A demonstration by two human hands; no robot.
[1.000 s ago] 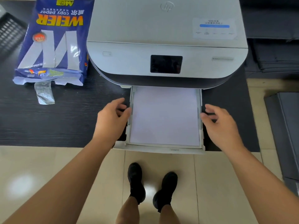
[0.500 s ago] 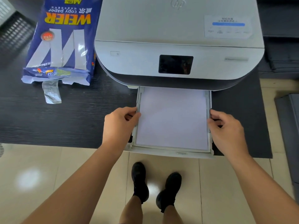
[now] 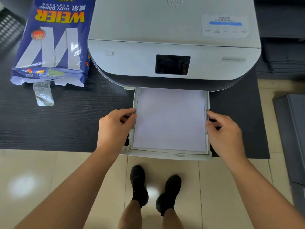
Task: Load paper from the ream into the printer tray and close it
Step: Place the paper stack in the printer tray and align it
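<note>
A white printer (image 3: 173, 47) stands on a black table (image 3: 57, 123). Its paper tray (image 3: 165, 156) is pulled out toward me over the table's front edge, with a stack of white paper (image 3: 170, 119) lying flat in it. My left hand (image 3: 113, 128) grips the tray's left side rail, fingertips at the paper's edge. My right hand (image 3: 224, 131) grips the right side rail in the same way. The blue ream wrapper (image 3: 52, 42), torn open at its near end, lies left of the printer.
A strip of clear tape (image 3: 43, 94) hangs from the ream's open end. Dark grey stacked things (image 3: 283, 55) sit to the right of the printer, and a dark box (image 3: 292, 129) stands on the floor at right. My feet (image 3: 153, 187) are below the tray on beige tiles.
Both hands have moved inward from beside the tray and closed on its side rails. The camera has leaned closer to the printer.
</note>
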